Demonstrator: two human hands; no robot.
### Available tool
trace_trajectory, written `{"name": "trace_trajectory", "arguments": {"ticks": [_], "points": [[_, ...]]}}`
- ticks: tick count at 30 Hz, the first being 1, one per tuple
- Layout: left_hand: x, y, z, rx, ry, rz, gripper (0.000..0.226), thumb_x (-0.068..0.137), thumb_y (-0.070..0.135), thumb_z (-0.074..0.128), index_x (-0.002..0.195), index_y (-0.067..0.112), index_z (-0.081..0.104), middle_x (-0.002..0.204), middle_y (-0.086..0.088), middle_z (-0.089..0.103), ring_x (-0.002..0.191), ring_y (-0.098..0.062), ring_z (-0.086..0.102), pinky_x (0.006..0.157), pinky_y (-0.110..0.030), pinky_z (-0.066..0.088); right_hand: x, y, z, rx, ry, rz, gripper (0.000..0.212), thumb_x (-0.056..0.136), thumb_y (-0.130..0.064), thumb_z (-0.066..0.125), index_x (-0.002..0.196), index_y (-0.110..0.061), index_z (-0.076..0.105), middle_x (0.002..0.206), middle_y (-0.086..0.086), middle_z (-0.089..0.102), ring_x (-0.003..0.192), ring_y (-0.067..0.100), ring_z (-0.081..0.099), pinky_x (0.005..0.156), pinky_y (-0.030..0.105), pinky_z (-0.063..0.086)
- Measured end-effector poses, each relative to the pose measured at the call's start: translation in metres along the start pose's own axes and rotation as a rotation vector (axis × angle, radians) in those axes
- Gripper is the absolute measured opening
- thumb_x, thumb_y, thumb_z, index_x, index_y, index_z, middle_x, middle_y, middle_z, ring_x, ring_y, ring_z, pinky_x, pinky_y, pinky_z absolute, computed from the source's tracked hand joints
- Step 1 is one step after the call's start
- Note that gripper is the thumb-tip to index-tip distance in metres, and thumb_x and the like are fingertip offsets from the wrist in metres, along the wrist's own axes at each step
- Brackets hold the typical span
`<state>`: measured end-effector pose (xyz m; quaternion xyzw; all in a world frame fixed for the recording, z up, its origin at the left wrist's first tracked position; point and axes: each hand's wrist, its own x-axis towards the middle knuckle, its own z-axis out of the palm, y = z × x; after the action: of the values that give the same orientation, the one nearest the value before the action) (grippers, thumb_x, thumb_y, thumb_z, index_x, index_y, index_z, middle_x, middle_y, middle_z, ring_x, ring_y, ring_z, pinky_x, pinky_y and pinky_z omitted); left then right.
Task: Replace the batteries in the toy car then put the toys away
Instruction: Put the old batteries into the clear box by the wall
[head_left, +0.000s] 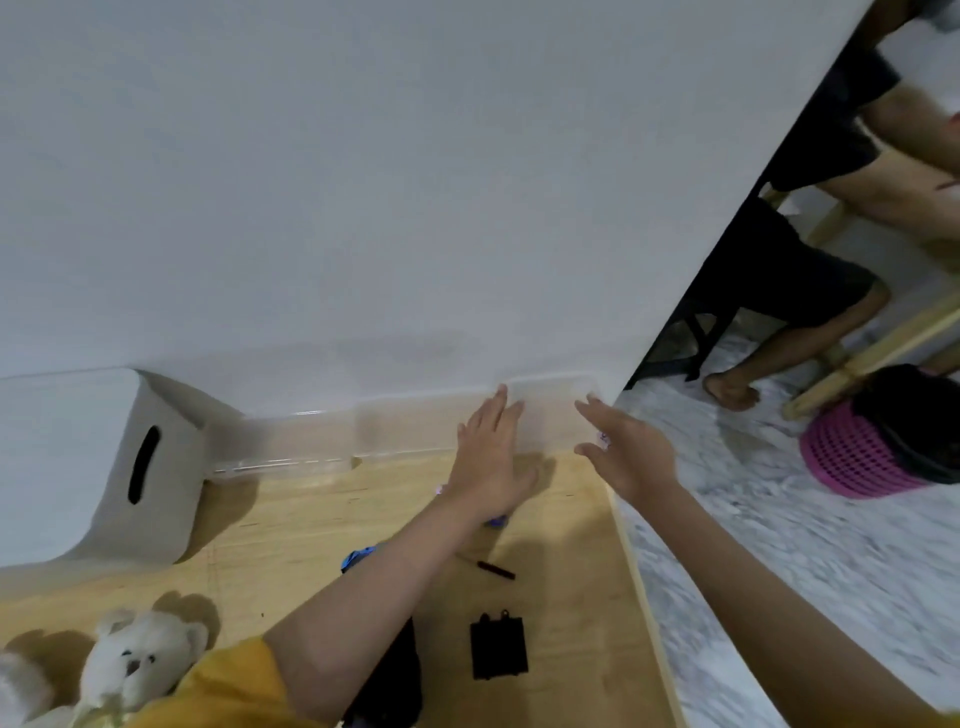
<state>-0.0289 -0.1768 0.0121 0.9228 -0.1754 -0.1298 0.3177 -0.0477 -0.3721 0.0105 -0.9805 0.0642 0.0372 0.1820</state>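
Both my hands reach toward a small clear plastic box (550, 415) standing against the white wall at the table's far right corner. My left hand (491, 457) is open with fingers spread, just left of the box. My right hand (626, 449) is open on the box's right side, something small and purple showing at its fingers. A black battery cover (498, 649) lies flat on the wooden table (311, 519). A dark red screwdriver (493, 569) lies beyond it. A dark toy (389, 680) is mostly hidden under my left forearm, and a blue item (356, 558) peeks out beside it.
A white bin (104, 467) with a slot handle stands at the left. A long clear box (291, 441) runs along the wall. A white teddy bear (135, 660) sits at the near left. Right of the table edge are marble floor, a pink basket (857, 457) and a seated person's legs (779, 312).
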Motion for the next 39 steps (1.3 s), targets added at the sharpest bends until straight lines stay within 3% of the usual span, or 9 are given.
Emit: {"name": "trace_trajectory", "arguments": {"ticks": [4,8,10,14,17,25,29,39], "points": [[0.032,-0.003,0.011,0.102,-0.042,0.105,0.073,0.088,0.030,0.060,0.149,0.019,0.021,0.160,0.004,-0.001,0.146,-0.015,0.002,0.115,-0.050,0.003,0.013,0.012,0.014,-0.020,0.002,-0.087,0.048,0.090,-0.031,0.058,0.136,-0.034,0.045,0.151,-0.014,0.030,0.103,0.012,0.064,0.079,0.030,0.050],[0.048,-0.011,0.023,0.152,0.025,0.196,0.064,0.086,0.023,0.060,0.144,0.018,0.034,0.158,-0.001,0.014,0.145,-0.019,0.011,0.118,-0.048,0.011,0.015,0.017,0.030,0.015,0.278,-0.232,0.044,0.074,-0.019,0.078,0.116,-0.024,0.066,0.132,-0.003,0.057,0.062,0.014,0.069,0.048,0.021,0.049],[0.050,-0.016,0.029,0.164,0.100,0.248,0.059,0.083,0.021,0.062,0.138,0.013,0.045,0.154,-0.007,0.028,0.142,-0.025,0.024,0.116,-0.046,0.022,0.015,0.020,0.036,-0.006,0.325,-0.278,0.047,0.066,-0.016,0.084,0.111,-0.021,0.069,0.125,0.000,0.063,0.054,0.015,0.068,0.041,0.021,0.049],[0.051,-0.022,0.034,0.185,0.168,0.295,0.056,0.081,0.036,0.049,0.129,0.009,0.056,0.145,-0.011,0.043,0.133,-0.028,0.038,0.110,-0.038,0.032,0.018,0.023,0.039,-0.030,0.358,-0.275,0.049,0.064,-0.019,0.086,0.110,-0.021,0.070,0.123,0.000,0.064,0.052,0.016,0.067,0.038,0.026,0.051],[0.054,-0.028,0.037,0.214,0.186,0.317,0.055,0.079,0.039,0.051,0.125,0.009,0.060,0.141,-0.012,0.049,0.130,-0.026,0.040,0.107,-0.038,0.037,0.018,0.023,0.039,-0.035,0.364,-0.283,0.048,0.064,-0.019,0.086,0.109,-0.021,0.070,0.122,0.000,0.065,0.050,0.016,0.067,0.037,0.027,0.051],[0.053,-0.027,0.046,0.208,0.232,0.319,0.053,0.075,0.027,0.067,0.124,0.008,0.060,0.140,-0.013,0.049,0.130,-0.026,0.039,0.107,-0.035,0.038,0.020,0.021,0.036,-0.039,0.387,-0.295,0.048,0.059,-0.021,0.089,0.104,-0.023,0.072,0.116,-0.003,0.068,0.044,0.011,0.063,0.037,0.022,0.046],[0.058,-0.035,0.040,0.299,0.208,0.398,0.054,0.074,0.027,0.075,0.122,0.005,0.061,0.136,-0.018,0.052,0.124,-0.032,0.048,0.105,-0.041,0.041,0.020,0.021,0.036,-0.051,0.388,-0.289,0.047,0.059,-0.022,0.089,0.104,-0.025,0.072,0.116,-0.004,0.068,0.044,0.009,0.062,0.037,0.020,0.045],[0.059,-0.036,0.034,0.358,0.188,0.437,0.053,0.079,0.035,0.070,0.122,0.005,0.061,0.135,-0.018,0.053,0.122,-0.033,0.050,0.103,-0.042,0.042,0.024,0.024,0.032,-0.054,0.356,-0.308,0.048,0.059,-0.024,0.089,0.103,-0.028,0.072,0.114,-0.006,0.069,0.045,0.009,0.063,0.036,0.021,0.048]]}}
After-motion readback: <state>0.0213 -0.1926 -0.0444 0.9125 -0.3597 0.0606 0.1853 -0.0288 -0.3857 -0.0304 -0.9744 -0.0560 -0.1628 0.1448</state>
